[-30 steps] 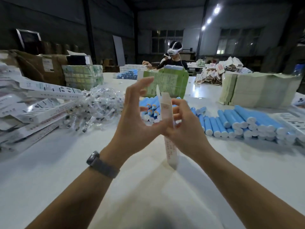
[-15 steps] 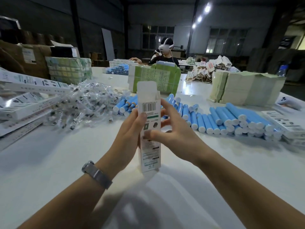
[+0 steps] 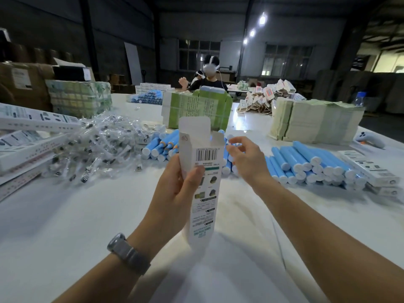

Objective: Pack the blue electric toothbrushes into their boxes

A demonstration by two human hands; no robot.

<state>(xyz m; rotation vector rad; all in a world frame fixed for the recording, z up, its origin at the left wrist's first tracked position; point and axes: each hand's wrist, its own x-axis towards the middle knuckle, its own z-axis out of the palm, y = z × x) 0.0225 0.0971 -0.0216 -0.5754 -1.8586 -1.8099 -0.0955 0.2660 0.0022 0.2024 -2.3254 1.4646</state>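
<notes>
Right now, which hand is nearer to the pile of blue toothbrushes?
Right. The right hand reaches over the blue toothbrushes, fingers at the nearest ones; the left hand holds the open box nearer the person.

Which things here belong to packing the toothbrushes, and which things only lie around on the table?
For the job:
- open white box, gripped upright by left hand
- right hand, reaching to blue toothbrushes
- flat white boxes

Lying about:
- green cartons
- plastic-wrapped small parts
- white controller
</notes>
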